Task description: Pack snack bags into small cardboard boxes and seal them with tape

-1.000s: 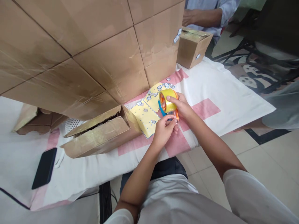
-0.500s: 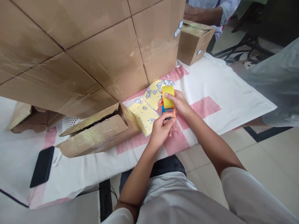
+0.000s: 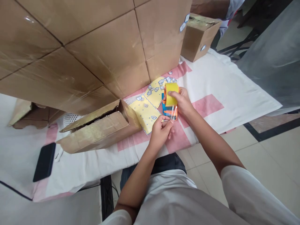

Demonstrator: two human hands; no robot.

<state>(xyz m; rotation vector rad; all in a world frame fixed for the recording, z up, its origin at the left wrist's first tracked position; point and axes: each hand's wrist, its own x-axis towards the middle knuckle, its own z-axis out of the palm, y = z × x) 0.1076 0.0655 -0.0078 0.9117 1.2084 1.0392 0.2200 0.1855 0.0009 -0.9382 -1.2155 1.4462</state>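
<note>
My right hand [image 3: 183,102] is wrapped round an orange and blue tape dispenser [image 3: 170,106] that carries a yellow-looking roll of tape [image 3: 171,92]. It holds the dispenser above the white and pink cloth [image 3: 211,90]. My left hand [image 3: 160,130] pinches the free end of the clear tape [image 3: 172,113] just below the dispenser's mouth. A short strip of tape is stretched between the two hands. Left of the hands lies a small cardboard box [image 3: 98,128] on its side with a flap open.
Yellow sticker sheets [image 3: 146,111] lie beside the box. A wall of large taped cartons [image 3: 89,50] stands behind. Another small box [image 3: 199,36] is at the far right, with another person's arm [image 3: 211,7] behind it. A dark phone [image 3: 44,161] lies at the left.
The dispenser has turned so the roll faces up, and my left hand has drawn a short length of clear tape out of it. The camera view shifted slightly.
</note>
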